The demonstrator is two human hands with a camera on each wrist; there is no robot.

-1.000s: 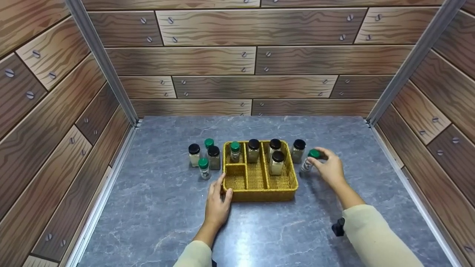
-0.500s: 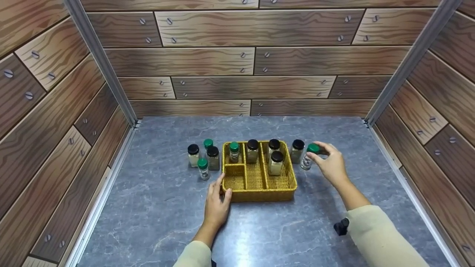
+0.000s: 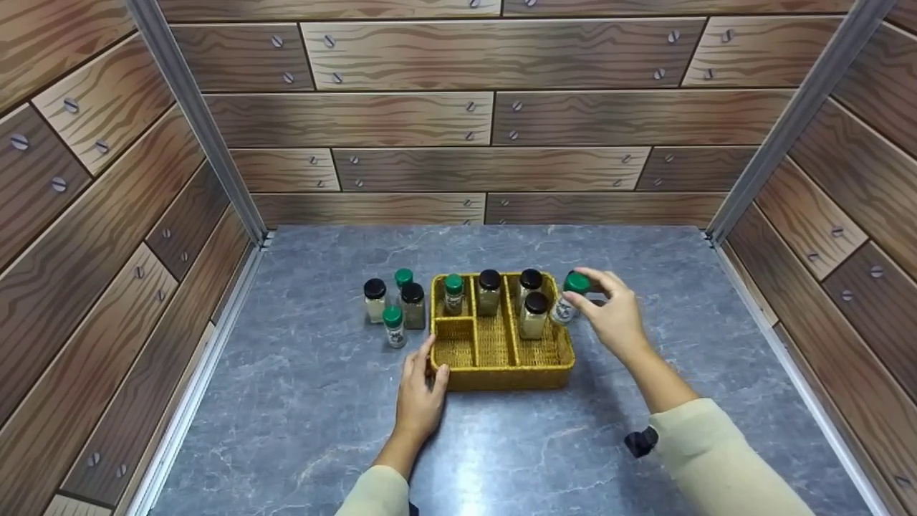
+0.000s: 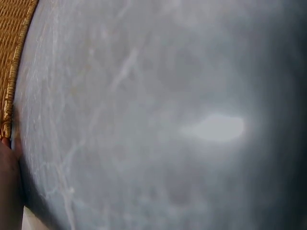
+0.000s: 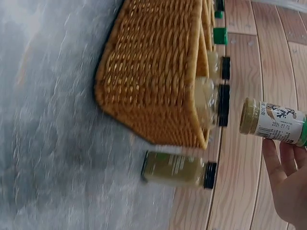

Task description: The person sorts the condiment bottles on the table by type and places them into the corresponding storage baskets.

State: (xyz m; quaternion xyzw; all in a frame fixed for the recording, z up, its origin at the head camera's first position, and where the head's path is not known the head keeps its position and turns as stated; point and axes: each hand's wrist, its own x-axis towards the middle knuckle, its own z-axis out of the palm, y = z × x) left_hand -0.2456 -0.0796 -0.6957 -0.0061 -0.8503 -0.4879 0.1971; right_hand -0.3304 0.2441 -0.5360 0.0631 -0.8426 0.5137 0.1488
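Note:
My right hand (image 3: 617, 319) pinches a small spice jar (image 3: 564, 308) with a green cap, thumb on one side and fingers on the other. In the right wrist view this green-capped jar (image 5: 276, 122) has a printed white label and is up off the table, above the basket's rim. My left hand (image 3: 419, 403) rests against the front left corner of a woven basket (image 3: 501, 378), fingers fairly straight along the side and thumb at the front. Inside the divided basket stand a green-capped jar (image 3: 453, 295) and several black-capped jars, including one (image 3: 534, 319) at the right.
Left of the basket stand two black-capped jars (image 3: 413, 309) and two green-capped jars (image 3: 394, 330). A black-capped jar (image 5: 177, 170) stands outside the basket's right side, mostly hidden in the head view. Wood-patterned walls (image 3: 494, 118) enclose the grey marbled table (image 3: 301, 401).
My right hand has lifted the green-capped jar off the table and carried it left to the basket's right edge. My left hand has stayed at the basket corner.

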